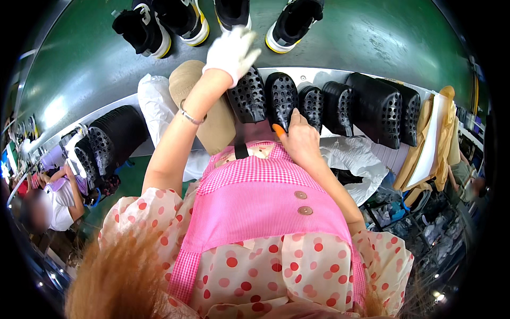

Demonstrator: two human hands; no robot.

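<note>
My left hand, in a white glove, rests on top of a black perforated shoe sole standing at the edge of the green conveyor belt. My right hand, bare, pinches a small orange tool against the lower end of the neighbouring black sole. More black perforated soles stand in a row to the right. Several black shoes with white and yellow soles sit on the belt beyond my left hand.
A tan cushion-like pad and white plastic bag lie under my left forearm. Another stack of black soles is at the left, where a seated person works. Brown paper sheets hang at right.
</note>
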